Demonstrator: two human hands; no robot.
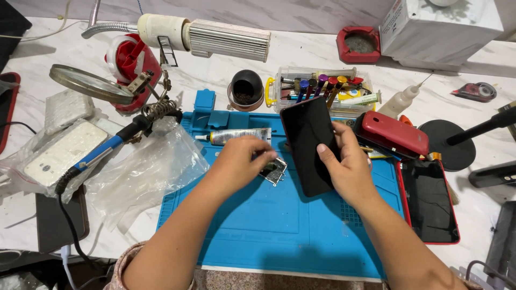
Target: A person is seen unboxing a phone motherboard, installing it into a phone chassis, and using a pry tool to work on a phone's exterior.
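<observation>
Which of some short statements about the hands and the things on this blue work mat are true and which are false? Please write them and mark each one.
1. The right hand holds a black flat phone screen panel. True.
2. The left hand holds the blue-handled soldering iron. False: the iron lies apart on the left; the left hand's fingers are at a small shiny metal part.
3. A red phone back cover lies to the right of the black panel. True.
4. The grey glue tube stands upright in the clear plastic tool box. False: it lies flat at the top of the blue silicone mat.
</observation>
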